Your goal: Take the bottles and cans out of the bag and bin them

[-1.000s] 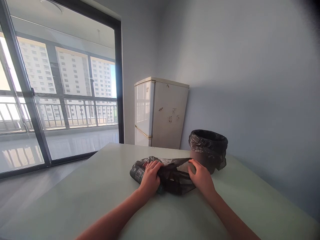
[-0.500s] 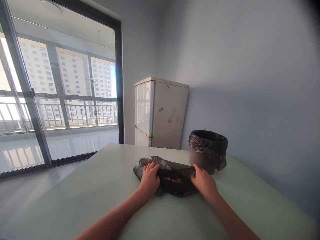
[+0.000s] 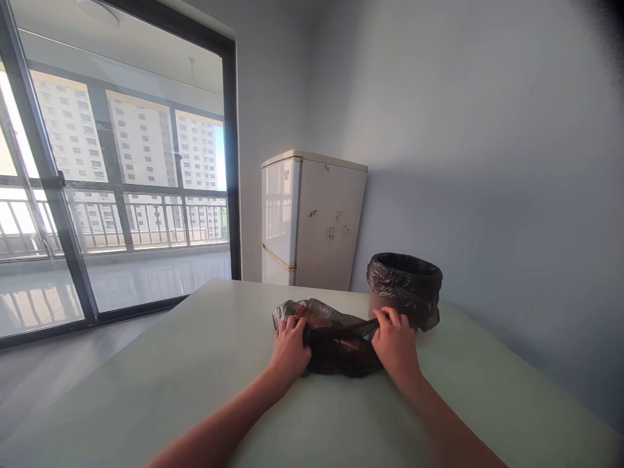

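Note:
A thin black plastic garbage bag [image 3: 346, 356] rests on the pale table, bulging with contents that show only faintly through it. My left hand [image 3: 291, 344] grips the bag's upper edge at its left side, fingers curled over the plastic. At the other end, my right hand [image 3: 397, 344] pinches the same edge. Between both hands the edge is drawn into a taut dark band. Part of the bag spreads out behind my left hand. Just beyond my right hand stands a brownish trash can [image 3: 383, 303], its rim covered by a folded-over black liner [image 3: 404, 281].
The pale greenish table [image 3: 195, 383] reaches toward a white refrigerator [image 3: 329, 224] with worn marks on its side. A grey-blue wall [image 3: 511, 195] rises at the right. On the left, a dark-framed sliding glass door [image 3: 146, 195] looks onto a balcony.
My right hand has moved slightly up, and its fingers have closed more over the bag's edge. The edge between my hands is gathered into a narrower band, and the bag's far part has shifted.

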`<state>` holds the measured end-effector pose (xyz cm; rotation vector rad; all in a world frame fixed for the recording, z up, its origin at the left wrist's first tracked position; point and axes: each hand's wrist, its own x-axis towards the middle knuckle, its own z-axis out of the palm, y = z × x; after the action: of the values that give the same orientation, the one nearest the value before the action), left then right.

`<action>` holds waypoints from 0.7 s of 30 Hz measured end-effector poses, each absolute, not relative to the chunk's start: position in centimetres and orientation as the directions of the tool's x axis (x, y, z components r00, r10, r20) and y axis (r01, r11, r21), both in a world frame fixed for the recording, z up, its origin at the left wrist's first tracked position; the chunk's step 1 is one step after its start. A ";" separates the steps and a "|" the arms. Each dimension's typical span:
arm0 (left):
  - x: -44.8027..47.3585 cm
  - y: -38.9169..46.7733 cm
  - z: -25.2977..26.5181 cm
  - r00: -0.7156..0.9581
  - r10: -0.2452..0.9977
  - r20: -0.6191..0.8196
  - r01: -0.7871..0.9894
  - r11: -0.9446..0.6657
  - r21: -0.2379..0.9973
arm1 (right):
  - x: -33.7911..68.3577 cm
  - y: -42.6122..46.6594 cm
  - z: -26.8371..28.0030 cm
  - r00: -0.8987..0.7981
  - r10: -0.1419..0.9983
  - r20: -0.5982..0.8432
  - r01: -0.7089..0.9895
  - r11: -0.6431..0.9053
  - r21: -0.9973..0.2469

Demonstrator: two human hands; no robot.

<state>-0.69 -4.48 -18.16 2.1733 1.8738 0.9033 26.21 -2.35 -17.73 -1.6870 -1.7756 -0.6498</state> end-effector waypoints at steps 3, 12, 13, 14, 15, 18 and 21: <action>-0.6 -4.6 -18.3 0.059 0.935 0.349 0.853 -0.229 0.470 | 25.0 -3.3 -17.1 -0.135 0.523 0.842 0.899 0.422 -0.118; -0.7 -4.7 -17.8 0.139 0.868 0.477 0.771 -0.397 0.498 | 20.9 -5.3 -19.1 -0.586 0.549 0.596 0.579 0.798 -0.165; -0.6 -4.8 -17.8 0.147 0.854 0.499 0.757 -0.421 0.499 | 20.7 -5.2 -19.3 -0.579 0.567 0.586 0.591 0.787 -0.178; -0.6 -4.9 -17.7 0.151 0.839 0.522 0.744 -0.445 0.499 | 20.6 -5.2 -19.4 -0.568 0.582 0.581 0.601 0.776 -0.191; -0.5 -5.1 -17.6 0.156 0.823 0.547 0.729 -0.469 0.499 | 20.6 -5.1 -19.5 -0.556 0.596 0.579 0.612 0.765 -0.201; -0.4 -5.4 -17.3 0.149 0.758 0.635 0.678 -0.546 0.492 | 20.6 -4.9 -19.5 -0.503 0.632 0.590 0.666 0.718 -0.202; -0.6 -5.6 -17.1 0.105 0.678 0.728 0.622 -0.616 0.484 | 20.7 -4.5 -19.4 -0.429 0.652 0.625 0.730 0.658 -0.186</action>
<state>-0.64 -5.55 -17.15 2.2932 1.3504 1.5627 20.68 -4.45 -19.43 -1.0646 -2.1914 -0.1468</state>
